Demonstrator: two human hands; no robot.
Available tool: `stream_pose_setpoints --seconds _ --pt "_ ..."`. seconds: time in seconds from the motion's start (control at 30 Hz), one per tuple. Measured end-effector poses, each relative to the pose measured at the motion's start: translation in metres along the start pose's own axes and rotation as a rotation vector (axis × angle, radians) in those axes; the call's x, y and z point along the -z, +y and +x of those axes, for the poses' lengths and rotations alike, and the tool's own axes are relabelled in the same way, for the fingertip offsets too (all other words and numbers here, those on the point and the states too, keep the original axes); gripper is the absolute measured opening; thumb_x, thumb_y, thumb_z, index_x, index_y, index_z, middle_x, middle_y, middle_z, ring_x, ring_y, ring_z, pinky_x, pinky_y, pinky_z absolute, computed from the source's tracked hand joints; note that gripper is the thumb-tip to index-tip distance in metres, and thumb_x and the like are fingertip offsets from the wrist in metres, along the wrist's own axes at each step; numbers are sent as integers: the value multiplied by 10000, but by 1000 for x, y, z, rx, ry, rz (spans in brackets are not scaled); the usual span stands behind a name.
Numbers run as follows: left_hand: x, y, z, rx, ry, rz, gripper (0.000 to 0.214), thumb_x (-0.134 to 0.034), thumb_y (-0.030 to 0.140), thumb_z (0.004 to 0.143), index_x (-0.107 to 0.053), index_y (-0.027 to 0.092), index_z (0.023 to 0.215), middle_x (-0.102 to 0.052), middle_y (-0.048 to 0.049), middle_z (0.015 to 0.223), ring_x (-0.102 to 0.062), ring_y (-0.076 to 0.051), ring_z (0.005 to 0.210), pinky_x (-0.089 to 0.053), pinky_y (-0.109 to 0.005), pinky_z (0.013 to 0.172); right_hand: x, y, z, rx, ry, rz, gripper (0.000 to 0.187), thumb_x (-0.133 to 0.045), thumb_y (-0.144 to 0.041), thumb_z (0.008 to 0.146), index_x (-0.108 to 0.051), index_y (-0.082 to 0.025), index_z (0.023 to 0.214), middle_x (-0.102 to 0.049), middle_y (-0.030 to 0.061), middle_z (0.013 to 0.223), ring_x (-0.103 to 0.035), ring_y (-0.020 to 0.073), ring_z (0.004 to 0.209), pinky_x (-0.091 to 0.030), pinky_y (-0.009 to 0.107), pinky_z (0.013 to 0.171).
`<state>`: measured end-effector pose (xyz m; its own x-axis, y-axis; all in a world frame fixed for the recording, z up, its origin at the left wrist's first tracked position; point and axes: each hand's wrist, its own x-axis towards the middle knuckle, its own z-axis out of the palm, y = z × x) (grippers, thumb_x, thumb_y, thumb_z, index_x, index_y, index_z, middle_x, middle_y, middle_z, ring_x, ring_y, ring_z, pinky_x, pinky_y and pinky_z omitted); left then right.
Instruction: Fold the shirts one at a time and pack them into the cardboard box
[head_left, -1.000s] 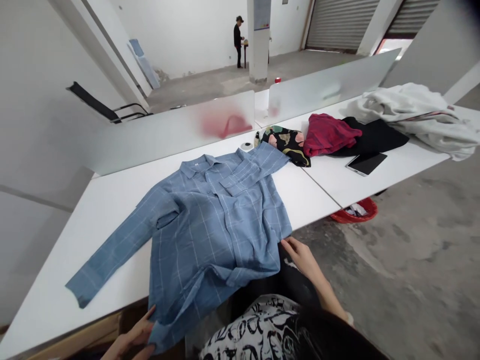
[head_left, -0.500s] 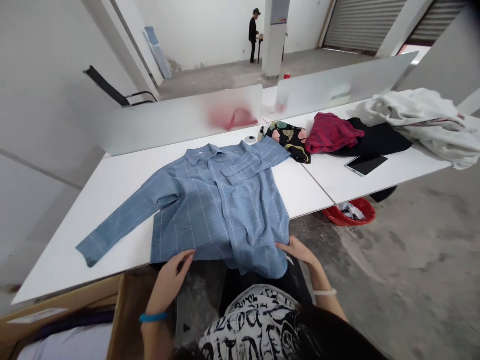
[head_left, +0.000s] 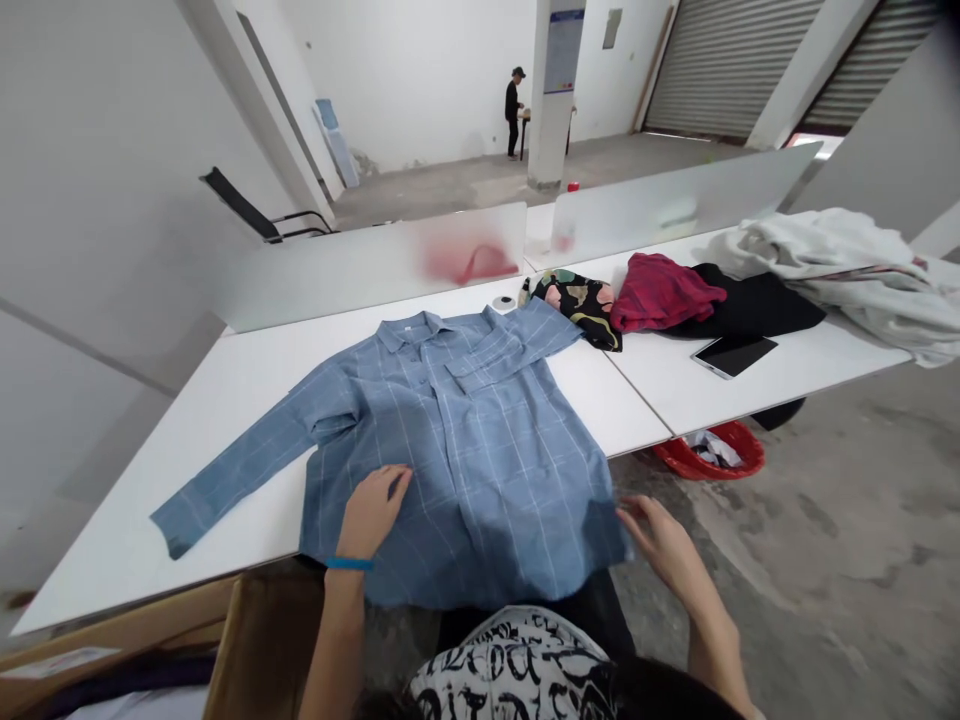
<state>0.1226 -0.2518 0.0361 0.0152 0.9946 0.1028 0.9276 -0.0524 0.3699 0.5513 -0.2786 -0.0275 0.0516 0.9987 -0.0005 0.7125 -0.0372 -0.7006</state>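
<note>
A blue long-sleeved shirt with a thin white check lies front up on the white table, its lower part hanging over the near edge. One sleeve stretches out to the left, and the other is folded across toward the right. My left hand, with a blue wristband, is over the left front of the shirt. Its thumb and fingertips meet in a pinch; whether cloth is between them is hidden. At the lower right side edge, my right hand pinches the shirt between thumb and fingers.
On the table are a floral black cloth, red garment, black cloth, white garment and tablet. Frosted dividers line the back. Below are a cardboard box and red bin. Someone stands far off.
My left hand has moved from the hem up onto the shirt front. My right hand has gone right, drawing the lower right side outward; the bunched front now lies flatter and wider.
</note>
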Motion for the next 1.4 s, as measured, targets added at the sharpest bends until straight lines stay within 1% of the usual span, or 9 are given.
stream_pose_setpoints --seconds 0.13,0.27,0.37,0.5,0.77,0.93,1.13,1.27,1.4 --pt "16 12 59 -49 204 -10 427 -307 432 936 -656 193 996 -692 -69 1009 -615 -212 977 -467 -339 885 -15 -50 38 196 111 95 279 -406 -384 905 -603 -188 926 -638 90 938 -607 212 884 -482 346 814" --pt "-7 18 101 -27 222 139 439 -252 355 944 -606 218 1163 -658 -88 1139 -574 -228 1098 -417 -406 981 -42 -119 103 496 66 24 241 -387 -252 930 -614 -173 957 -635 86 1002 -570 199 969 -456 348 887" --pt "-38 10 96 -6 193 260 463 -301 357 928 -543 165 1273 -544 -134 1322 -454 -304 1256 -315 -520 1056 -66 -154 152 634 -57 -207 247 -419 -195 921 -609 -168 1077 -591 97 1165 -535 208 1065 -431 355 936" --pt "-61 -15 62 -5 116 403 557 -310 419 925 -403 142 1398 -338 -130 1478 -273 -344 1368 -271 -552 1078 -89 -179 199 580 -139 -502 437 -464 -216 911 -433 -170 1344 -434 149 1355 -512 238 1142 -437 341 924" --pt "-54 -26 38 -9 116 381 598 -339 481 910 -387 158 1411 -327 -116 1487 -247 -354 1375 -268 -524 1094 -104 -195 230 577 -319 -608 281 -350 -235 962 -588 -125 1066 -610 153 1074 -638 214 924 -470 291 781" --pt "-38 -19 50 -14 102 330 533 -398 484 888 -501 205 1332 -450 -100 1417 -358 -345 1319 -338 -494 1046 -102 -191 228 668 -384 -591 475 -580 -470 844 -498 -156 1192 -581 138 1168 -634 240 939 -473 278 733" --pt "-2 -29 143 159 -22 82 412 -341 455 919 -677 218 891 -703 -76 907 -640 -221 898 -467 -308 776 -112 -196 231 683 -415 -556 247 -449 -312 939 -506 -166 1130 -622 130 1105 -639 216 888 -442 277 710" --pt "-9 -37 213 212 11 57 371 -364 460 914 -632 217 996 -695 -58 1016 -625 -204 976 -447 -270 775 -105 -202 240 698 -422 -475 169 -477 -275 930 -556 -159 1023 -665 76 970 -619 157 785 -398 227 674" --pt "-27 -36 241 234 59 78 367 -428 490 879 -604 203 1025 -677 -97 1036 -622 -243 963 -437 -298 737 -65 -209 264 670 -282 -372 197 -456 -299 943 -577 -146 918 -659 42 813 -571 124 705 -374 213 668"
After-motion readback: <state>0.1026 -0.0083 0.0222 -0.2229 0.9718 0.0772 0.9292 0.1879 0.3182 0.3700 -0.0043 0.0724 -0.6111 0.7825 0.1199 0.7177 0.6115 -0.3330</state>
